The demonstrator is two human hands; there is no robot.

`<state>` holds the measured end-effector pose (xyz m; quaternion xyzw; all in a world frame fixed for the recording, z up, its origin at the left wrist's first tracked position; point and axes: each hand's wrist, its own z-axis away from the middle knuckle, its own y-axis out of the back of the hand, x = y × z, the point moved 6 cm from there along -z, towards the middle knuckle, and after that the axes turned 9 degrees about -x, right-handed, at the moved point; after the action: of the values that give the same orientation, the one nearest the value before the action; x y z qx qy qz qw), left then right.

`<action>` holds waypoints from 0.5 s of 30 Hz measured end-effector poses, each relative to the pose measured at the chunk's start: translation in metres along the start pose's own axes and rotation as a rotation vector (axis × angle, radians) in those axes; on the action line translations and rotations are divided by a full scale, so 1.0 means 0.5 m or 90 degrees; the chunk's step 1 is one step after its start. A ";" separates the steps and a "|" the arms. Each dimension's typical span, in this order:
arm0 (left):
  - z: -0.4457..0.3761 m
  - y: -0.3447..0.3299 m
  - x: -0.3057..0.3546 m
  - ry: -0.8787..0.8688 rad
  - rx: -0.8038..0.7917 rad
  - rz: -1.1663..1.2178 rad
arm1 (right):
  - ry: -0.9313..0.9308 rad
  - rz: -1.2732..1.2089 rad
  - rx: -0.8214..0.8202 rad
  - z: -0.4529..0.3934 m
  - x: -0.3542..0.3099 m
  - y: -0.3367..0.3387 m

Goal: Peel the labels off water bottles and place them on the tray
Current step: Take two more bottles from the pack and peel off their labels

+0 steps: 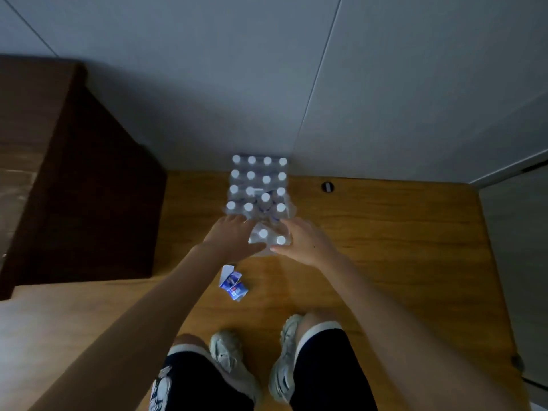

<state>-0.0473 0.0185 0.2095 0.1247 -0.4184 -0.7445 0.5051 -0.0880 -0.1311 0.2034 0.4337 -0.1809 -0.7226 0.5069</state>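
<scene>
A shrink-wrapped pack of water bottles with white caps stands on the wooden floor against the wall. Two loose clear bottles stand just in front of it, between my hands. My left hand lies at their left side with straight fingers reaching to the pack's front row and the thumb spread under the bottles. My right hand wraps the right bottle, fingers behind it and thumb in front. Two peeled blue-and-white labels lie on the floor nearer to me.
A dark brown cabinet stands at the left. Grey wall panels close off the back and the right. My feet in pale sneakers stand at the bottom. A small round black floor fitting sits right of the pack.
</scene>
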 end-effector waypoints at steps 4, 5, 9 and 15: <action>-0.206 -0.140 -0.071 -0.034 0.057 -0.010 | 0.051 0.032 0.046 -0.226 0.115 -0.134; -0.253 -0.167 -0.085 -0.055 0.082 0.002 | 0.063 0.043 0.071 -0.275 0.139 -0.155; -0.434 -0.238 -0.127 -0.103 0.169 0.064 | 0.085 0.081 0.164 -0.434 0.236 -0.212; -0.638 -0.272 -0.158 -0.035 0.249 -0.027 | 0.062 0.232 0.262 -0.554 0.312 -0.229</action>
<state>0.0946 -0.0534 -0.1085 0.2088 -0.5657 -0.6627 0.4440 0.0535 -0.1724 -0.1010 0.5221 -0.3744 -0.5457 0.5380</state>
